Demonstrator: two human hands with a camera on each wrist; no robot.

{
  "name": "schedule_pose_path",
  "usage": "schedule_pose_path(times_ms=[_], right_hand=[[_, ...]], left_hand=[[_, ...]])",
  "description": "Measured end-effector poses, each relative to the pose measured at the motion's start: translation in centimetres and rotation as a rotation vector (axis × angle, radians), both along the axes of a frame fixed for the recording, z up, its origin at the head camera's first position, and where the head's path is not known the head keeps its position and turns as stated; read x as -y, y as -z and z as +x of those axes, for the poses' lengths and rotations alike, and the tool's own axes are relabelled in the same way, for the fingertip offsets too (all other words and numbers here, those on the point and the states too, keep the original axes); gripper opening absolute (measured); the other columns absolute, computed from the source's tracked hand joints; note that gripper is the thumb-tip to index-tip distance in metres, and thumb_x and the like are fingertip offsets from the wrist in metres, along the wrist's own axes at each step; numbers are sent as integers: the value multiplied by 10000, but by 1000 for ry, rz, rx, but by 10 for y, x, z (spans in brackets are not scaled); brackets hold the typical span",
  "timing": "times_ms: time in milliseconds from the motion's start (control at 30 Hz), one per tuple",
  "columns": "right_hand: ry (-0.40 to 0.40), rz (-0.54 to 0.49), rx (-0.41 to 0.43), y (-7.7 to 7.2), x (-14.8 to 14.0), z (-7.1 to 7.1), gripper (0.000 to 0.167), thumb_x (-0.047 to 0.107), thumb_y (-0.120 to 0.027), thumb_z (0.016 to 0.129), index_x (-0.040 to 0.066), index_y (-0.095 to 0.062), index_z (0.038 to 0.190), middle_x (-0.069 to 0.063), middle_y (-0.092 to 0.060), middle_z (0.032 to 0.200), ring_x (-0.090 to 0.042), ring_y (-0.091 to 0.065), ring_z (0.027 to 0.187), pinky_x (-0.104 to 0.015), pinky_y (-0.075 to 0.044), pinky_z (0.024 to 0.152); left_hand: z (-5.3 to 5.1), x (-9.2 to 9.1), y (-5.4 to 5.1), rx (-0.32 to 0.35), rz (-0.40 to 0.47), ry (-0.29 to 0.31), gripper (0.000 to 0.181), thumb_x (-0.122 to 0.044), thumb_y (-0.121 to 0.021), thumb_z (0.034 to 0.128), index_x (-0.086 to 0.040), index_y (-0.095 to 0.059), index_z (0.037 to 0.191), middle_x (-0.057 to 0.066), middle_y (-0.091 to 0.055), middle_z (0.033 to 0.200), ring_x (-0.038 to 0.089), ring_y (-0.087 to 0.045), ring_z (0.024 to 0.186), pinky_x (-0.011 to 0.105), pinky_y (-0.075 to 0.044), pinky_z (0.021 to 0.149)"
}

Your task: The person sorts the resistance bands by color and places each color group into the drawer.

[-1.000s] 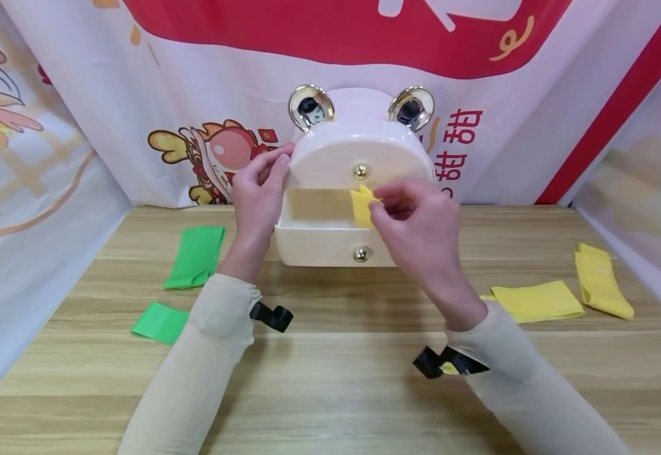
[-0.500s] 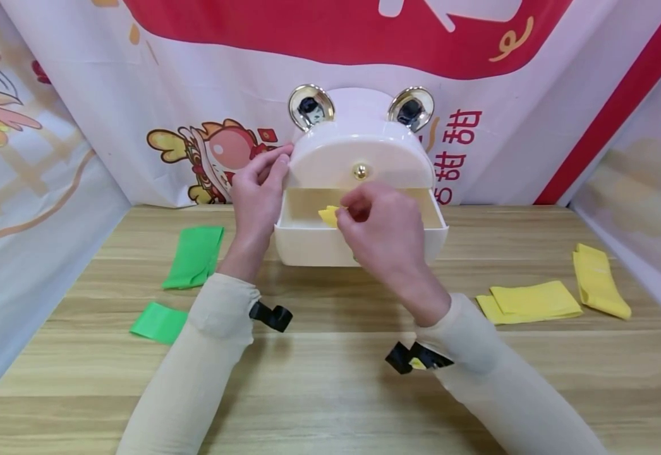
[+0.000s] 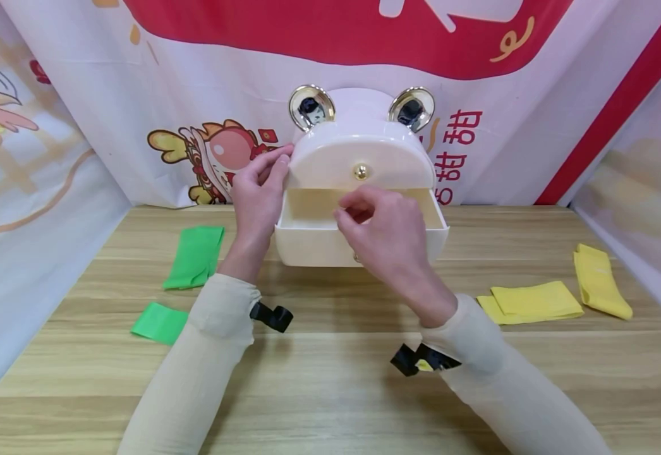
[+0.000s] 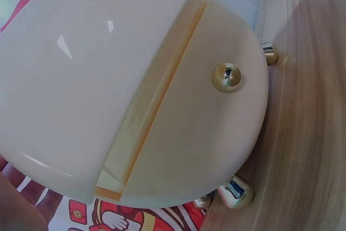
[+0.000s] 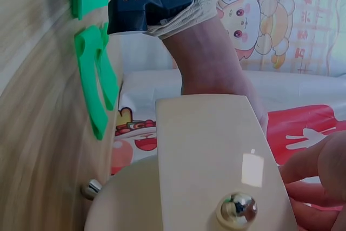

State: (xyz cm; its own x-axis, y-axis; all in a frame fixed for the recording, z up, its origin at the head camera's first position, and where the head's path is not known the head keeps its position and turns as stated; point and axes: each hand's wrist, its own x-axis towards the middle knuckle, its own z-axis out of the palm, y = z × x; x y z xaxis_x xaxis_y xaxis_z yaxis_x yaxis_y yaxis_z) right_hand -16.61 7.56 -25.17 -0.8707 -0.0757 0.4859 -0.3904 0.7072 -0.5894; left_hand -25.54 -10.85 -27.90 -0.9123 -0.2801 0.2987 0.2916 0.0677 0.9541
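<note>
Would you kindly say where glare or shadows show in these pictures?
Head: soft shadows on the pale wood-grain table, a highlight along the glossy cream drawer box; left wrist: small white glints on the box; right wrist: a rectangular reflection on the pulled-out drawer's front, near its round gold knob.

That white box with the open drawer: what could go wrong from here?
The box might tip or slide if the right fingers, over the open drawer, press down on its front. The left fingers rest at the box's side and could slip on its glossy surface. The right sleeve looks close to a folded yellow strip and might drag it.
</note>
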Motion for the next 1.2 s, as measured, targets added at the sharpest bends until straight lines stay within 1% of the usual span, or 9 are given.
schedule_pose_path(times_ms=[300,367,500,567,633,733,867,1033,1200], right_hand=[[-111,-122,-99,-1,-27,3,130,116,-784,946,50,-812,1054,-75,-818,975,-185,-748,843,-338,-624,767],[-116,-144,-124,-1,-36,5,144,107,-791,943,41,-808,1071,-81,-816,996,-176,-742,866,-315,-613,766],[-110,-183,-198,-1,-57,8,156,90,-806,934,15,-804,1071,-91,-814,1006,-114,-714,872,-205,-577,758],[-102,-209,-217,-1,-67,9,160,88,-807,934,10,-802,1074,-97,-812,1010,-74,-699,857,-154,-559,754],[-84,-232,-228,-2,-78,11,174,100,-808,938,15,-803,1089,-105,-812,1026,-45,-695,854,-140,-554,763],[-33,-257,-224,-3,-94,15,204,153,-809,946,49,-810,1122,-89,-810,1065,-40,-700,868,-144,-559,789],[50,-249,-200,-2,-117,20,244,225,-811,949,107,-814,1161,-11,-806,1106,-61,-709,902,-133,-560,818],[122,-230,-138,6,-145,25,284,233,-816,944,110,-798,1199,135,-778,1089,-40,-705,924,-92,-550,832],[160,-227,-65,15,-173,29,300,204,-818,941,83,-778,1212,252,-736,1021,5,-691,890,-52,-536,792]], left_hand=[[2,2,-2,7,1,-11,254,-290,-671,1049,-223,-796,1260,-27,-778,1300,107,-727,1182,271,-582,1064],[3,2,-2,9,2,-9,255,-294,-670,1051,-225,-794,1263,-28,-775,1306,108,-725,1187,274,-582,1065],[3,3,-1,19,-3,-8,258,-306,-666,1054,-241,-790,1270,-36,-769,1317,107,-723,1190,276,-584,1064],[4,3,0,27,-2,-16,255,-307,-666,1054,-248,-791,1268,-37,-770,1315,108,-725,1186,277,-587,1061],[4,4,0,31,-2,-24,253,-308,-668,1053,-251,-793,1265,-37,-772,1311,110,-727,1179,279,-590,1057],[4,4,0,32,3,-25,252,-308,-671,1051,-249,-794,1264,-35,-772,1311,114,-729,1178,282,-590,1058],[3,3,0,28,7,-16,253,-308,-672,1051,-246,-794,1265,-35,-771,1313,115,-730,1179,281,-590,1059],[3,2,-1,28,8,-15,250,-300,-674,1051,-242,-796,1261,-29,-775,1305,118,-733,1173,281,-590,1059],[2,0,-1,25,5,-9,251,-304,-674,1051,-244,-796,1261,-34,-775,1306,116,-733,1175,279,-588,1061]])
